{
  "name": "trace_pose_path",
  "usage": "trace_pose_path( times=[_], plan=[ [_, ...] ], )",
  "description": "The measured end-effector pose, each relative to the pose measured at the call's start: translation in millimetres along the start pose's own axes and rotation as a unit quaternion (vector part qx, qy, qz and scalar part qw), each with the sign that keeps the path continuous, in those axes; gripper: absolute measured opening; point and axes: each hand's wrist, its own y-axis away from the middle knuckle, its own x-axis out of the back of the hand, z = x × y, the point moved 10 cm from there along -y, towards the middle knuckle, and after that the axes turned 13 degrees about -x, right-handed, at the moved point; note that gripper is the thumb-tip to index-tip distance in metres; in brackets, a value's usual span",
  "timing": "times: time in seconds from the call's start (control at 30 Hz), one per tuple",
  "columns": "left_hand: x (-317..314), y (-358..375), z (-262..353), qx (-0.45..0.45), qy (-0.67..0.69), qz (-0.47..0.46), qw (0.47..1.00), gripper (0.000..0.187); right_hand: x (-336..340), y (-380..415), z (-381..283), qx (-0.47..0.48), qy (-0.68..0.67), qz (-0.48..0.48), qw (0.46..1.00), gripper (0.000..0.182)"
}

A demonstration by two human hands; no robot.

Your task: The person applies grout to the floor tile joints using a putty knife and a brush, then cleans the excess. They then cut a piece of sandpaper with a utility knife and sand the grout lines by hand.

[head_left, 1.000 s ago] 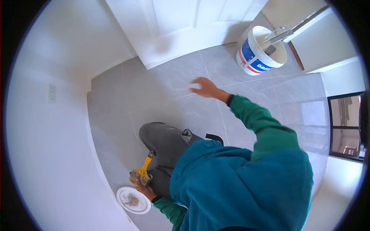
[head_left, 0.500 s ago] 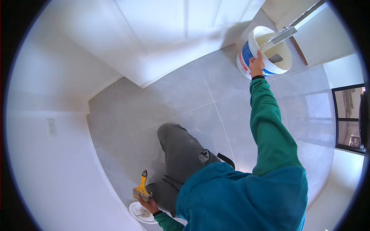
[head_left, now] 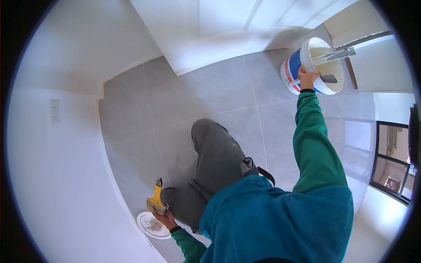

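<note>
My left hand [head_left: 164,219], low at the left, is closed around the bristle end of a wide paintbrush [head_left: 157,195]. Its yellow handle points upward. Just beyond that hand a round white lid [head_left: 145,221] with grey residue lies on the floor. My right hand [head_left: 308,79] reaches out to the rim of a white bucket [head_left: 288,70] with blue and red print. Its fingers are closed on a putty knife, whose grey blade [head_left: 329,79] sticks out over the bucket's opening; the handle is hidden. A metal trowel [head_left: 340,55] lies across the bucket top.
White door [head_left: 228,39] stands ahead, close to the bucket. A white wall [head_left: 57,175] with a socket [head_left: 54,111] runs along the left. Grey tiles [head_left: 215,92] cover the floor. My bent knee [head_left: 210,136] is between the hands. A dark-framed glass panel [head_left: 390,160] is at the right.
The view has shifted. My right hand has turned at the bucket rim, and the putty knife blade sits higher out of the bucket. The left hand still holds the brush.
</note>
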Motion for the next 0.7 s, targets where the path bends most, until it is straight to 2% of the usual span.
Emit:
trace_pose_path(
  times=[0.03, 0.13, 0.2, 0.3, 0.37, 0.4, 0.43, 0.5, 0.53, 0.57, 0.6, 0.67, 0.7],
  plan=[
    [-13, 9, 8, -0.003, 0.010, -0.011, 1.000, 0.047, -2, 9, 7, -0.033, 0.001, 0.015, 0.999, 0.066],
    [-34, 19, 15, 0.003, 0.065, -0.044, 0.997, 0.046, -23, 43, 21, -0.051, 0.005, -0.006, 0.999, 0.063],
    [-25, 16, 7, 0.001, 0.094, -0.047, 0.994, 0.046, -36, 80, 29, -0.064, 0.011, -0.016, 0.998, 0.057],
    [-20, 34, 11, -0.010, 0.108, -0.039, 0.993, 0.046, -38, 127, 39, -0.068, 0.035, 0.024, 0.997, 0.053],
    [-38, 66, 48, -0.106, 0.050, -0.013, 0.993, 0.043, -46, 179, 40, -0.059, 0.070, 0.028, 0.995, 0.054],
    [-30, 61, 31, -0.050, 0.150, -0.030, 0.987, 0.043, -46, 204, 42, -0.045, 0.095, 0.043, 0.994, 0.055],
    [-20, 55, 19, 0.000, 0.249, -0.047, 0.967, 0.043, -48, 199, 47, -0.078, 0.140, -0.013, 0.987, 0.054],
    [-14, 77, 43, -0.051, 0.280, -0.056, 0.957, 0.043, -47, 201, 59, -0.155, 0.193, -0.163, 0.955, 0.054],
    [7, 76, 48, -0.089, 0.281, -0.053, 0.954, 0.049, -41, 195, 64, -0.186, 0.213, -0.178, 0.943, 0.054],
    [39, 83, 46, -0.071, 0.294, -0.005, 0.953, 0.049, -37, 181, 67, -0.206, 0.203, -0.178, 0.941, 0.057],
    [62, 97, 59, -0.089, 0.300, -0.009, 0.950, 0.048, -37, 165, 72, -0.225, 0.194, -0.176, 0.938, 0.061],
    [139, 118, 60, -0.080, 0.284, 0.064, 0.953, 0.047, -40, 136, 80, -0.261, 0.171, -0.168, 0.935, 0.067],
    [96, 96, 69, -0.112, 0.294, 0.006, 0.949, 0.046, -43, 119, 80, -0.259, 0.143, -0.156, 0.943, 0.071]
  ],
)
